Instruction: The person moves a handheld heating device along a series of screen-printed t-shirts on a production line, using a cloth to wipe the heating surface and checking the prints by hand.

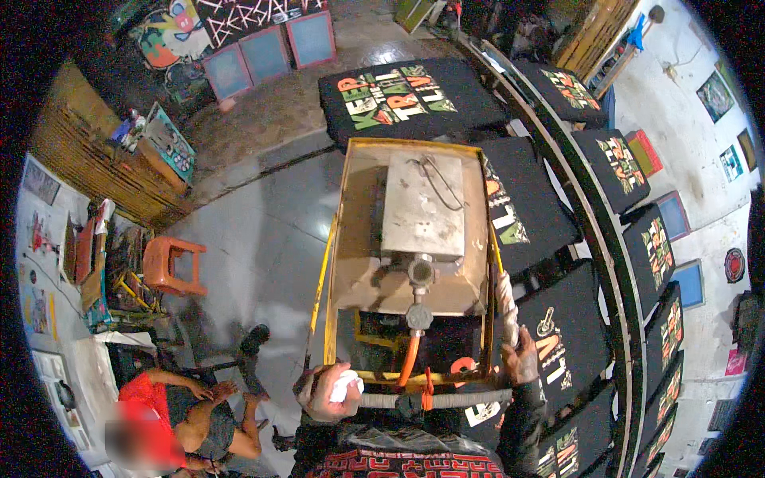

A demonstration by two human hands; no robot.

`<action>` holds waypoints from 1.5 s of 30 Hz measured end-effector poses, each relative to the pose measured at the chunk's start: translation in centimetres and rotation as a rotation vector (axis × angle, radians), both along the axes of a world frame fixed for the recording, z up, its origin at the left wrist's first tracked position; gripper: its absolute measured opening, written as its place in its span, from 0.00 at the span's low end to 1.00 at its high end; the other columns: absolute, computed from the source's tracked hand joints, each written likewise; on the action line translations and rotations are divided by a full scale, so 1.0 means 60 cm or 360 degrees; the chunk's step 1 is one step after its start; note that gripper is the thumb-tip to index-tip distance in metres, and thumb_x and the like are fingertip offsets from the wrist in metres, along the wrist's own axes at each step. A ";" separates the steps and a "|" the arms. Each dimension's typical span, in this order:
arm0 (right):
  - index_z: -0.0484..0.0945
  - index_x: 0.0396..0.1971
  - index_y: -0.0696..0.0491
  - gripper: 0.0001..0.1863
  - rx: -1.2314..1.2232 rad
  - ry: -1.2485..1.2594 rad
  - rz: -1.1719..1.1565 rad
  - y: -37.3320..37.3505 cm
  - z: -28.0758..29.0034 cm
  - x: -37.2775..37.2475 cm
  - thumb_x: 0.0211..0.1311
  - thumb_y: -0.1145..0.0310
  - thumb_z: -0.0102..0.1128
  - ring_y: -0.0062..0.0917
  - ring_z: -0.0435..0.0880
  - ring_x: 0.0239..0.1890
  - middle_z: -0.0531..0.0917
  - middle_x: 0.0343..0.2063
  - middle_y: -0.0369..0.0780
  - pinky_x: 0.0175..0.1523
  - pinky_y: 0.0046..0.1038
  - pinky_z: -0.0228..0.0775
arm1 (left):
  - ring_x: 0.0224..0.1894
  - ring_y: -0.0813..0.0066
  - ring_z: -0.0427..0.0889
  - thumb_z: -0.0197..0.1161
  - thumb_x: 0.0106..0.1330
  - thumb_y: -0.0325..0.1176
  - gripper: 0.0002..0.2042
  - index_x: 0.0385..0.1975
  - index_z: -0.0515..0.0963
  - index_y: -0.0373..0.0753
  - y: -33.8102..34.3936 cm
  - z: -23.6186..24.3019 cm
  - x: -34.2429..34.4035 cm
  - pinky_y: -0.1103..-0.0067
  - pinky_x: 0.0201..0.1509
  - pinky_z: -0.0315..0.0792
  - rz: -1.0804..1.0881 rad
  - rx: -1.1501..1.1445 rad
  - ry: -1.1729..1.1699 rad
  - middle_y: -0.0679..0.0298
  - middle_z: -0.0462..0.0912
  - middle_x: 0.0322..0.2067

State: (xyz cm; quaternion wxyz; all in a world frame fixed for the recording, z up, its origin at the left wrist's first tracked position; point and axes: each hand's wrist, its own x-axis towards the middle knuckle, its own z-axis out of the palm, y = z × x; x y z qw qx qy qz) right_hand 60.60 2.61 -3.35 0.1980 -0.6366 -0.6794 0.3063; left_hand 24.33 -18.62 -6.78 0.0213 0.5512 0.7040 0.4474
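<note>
1. The yellow-framed unit (410, 144) stood directly in front of the person, its metal box (422, 199) set on a brownish panel. Its right edge overlapped a black printed shirt (530, 209) in this view; I could not tell whether they touched. A drift to the right could have scraped or smeared the print.

2. The left hand (328, 392) was curled closed around a white cloth-like bundle (345, 387) at the unit's near left corner. Whether it also gripped metal there was hidden. If only loose cloth filled the palm, that side could have slipped.

3. The right hand (522, 358) was wrapped around the lower end of the wrapped side bar (507, 307), with little gap left between its fingers and palm. Placed beside the nearer shirts, its knuckles or sleeve could have brushed a print.

4. With the hands at different heights, an uneven push could have twisted the frame.

5. An orange hose (409, 360) ran from the metal fitting (419, 319) toward the grey taped bar (470, 400). A snag or hard pull might have strained that joint.

6. If the box was hot, which nothing visible settled, a stray forearm could have been burned.

7. A seated person (212, 428) was well apart on the left; a wide swing that way could have endangered their legs.
</note>
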 end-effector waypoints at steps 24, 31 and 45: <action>0.62 0.60 0.65 0.37 -0.0403 0.0267 -0.0607 -0.223 0.023 -0.368 0.46 0.78 0.66 0.40 0.73 0.53 0.73 0.52 0.54 0.60 0.35 0.65 | 0.26 0.69 0.83 0.63 0.50 0.34 0.16 0.40 0.80 0.39 0.045 0.050 -0.427 0.75 0.30 0.78 -0.0501 -0.0261 -0.0289 0.62 0.84 0.30; 0.65 0.57 0.67 0.32 -0.0389 0.0489 -0.0999 -0.225 0.061 -0.515 0.51 0.74 0.65 0.33 0.75 0.48 0.76 0.49 0.49 0.55 0.30 0.67 | 0.23 0.69 0.83 0.64 0.48 0.35 0.15 0.37 0.80 0.40 0.141 0.053 -0.531 0.76 0.27 0.78 -0.0601 0.0020 -0.0052 0.64 0.85 0.31; 0.63 0.59 0.62 0.29 0.0047 0.0801 -0.0812 -0.278 -0.049 -0.688 0.58 0.74 0.61 0.31 0.78 0.40 0.78 0.42 0.44 0.47 0.30 0.71 | 0.25 0.66 0.84 0.62 0.48 0.33 0.13 0.34 0.81 0.38 0.312 0.122 -0.716 0.75 0.29 0.78 -0.0820 0.0217 0.0068 0.59 0.84 0.27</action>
